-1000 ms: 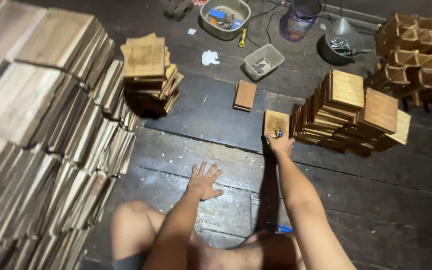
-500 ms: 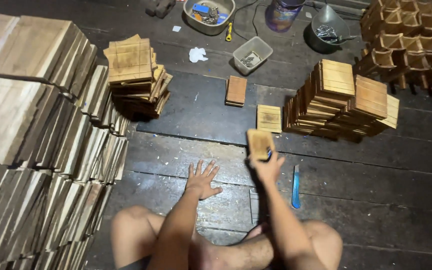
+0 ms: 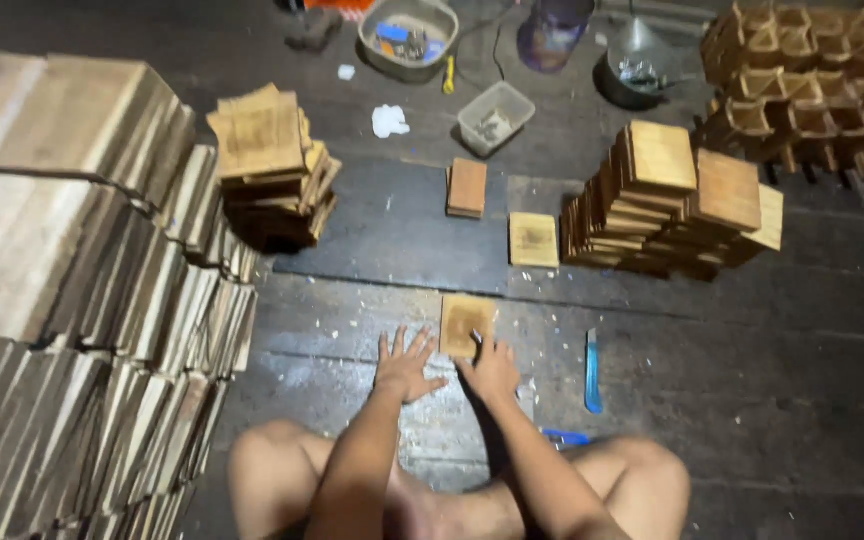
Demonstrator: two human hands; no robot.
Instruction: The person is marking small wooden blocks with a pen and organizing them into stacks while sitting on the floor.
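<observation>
A small square piece of light brown wood [image 3: 467,324] lies flat on the dark wooden floor [image 3: 752,400], right in front of the person's crossed legs. It has a darker, smudgy patch in the middle and pale edges. The right hand [image 3: 492,368] rests on its lower edge with the fingers touching the wood. The left hand [image 3: 404,366] lies flat on the floor just beside it, fingers spread wide, holding nothing.

A thin blue tool [image 3: 592,372] lies on the floor near the right hand. Farther out sit another pale wood square [image 3: 533,240] and a reddish-brown wood square [image 3: 467,187]. To the right is a big pile of stacked wood squares [image 3: 672,200]. A smaller pile of wood squares [image 3: 270,165] stands to the left, and long rows of pale wood boards [image 3: 72,300] fill the left side.
</observation>
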